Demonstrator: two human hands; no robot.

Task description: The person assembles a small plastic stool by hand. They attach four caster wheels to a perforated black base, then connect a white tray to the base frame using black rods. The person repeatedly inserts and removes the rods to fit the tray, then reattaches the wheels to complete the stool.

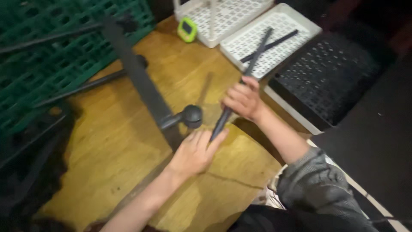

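My right hand (242,100) grips a long black rod (253,58) about its lower third; the rod slants up and right over a white perforated tray (300,30). My left hand (194,152) rests palm down on the wooden table (116,146), its fingertips touching the rod's lower end. Just left of that end is a round black knob (192,116) on a short arm joined to a dark flat bar (137,77).
A second black rod (279,43) lies in the white tray. A black perforated tray (334,77) sits to the right, another white tray (227,17) behind, and a small green timer (187,29). Green crates (47,56) with thin black rods fill the left.
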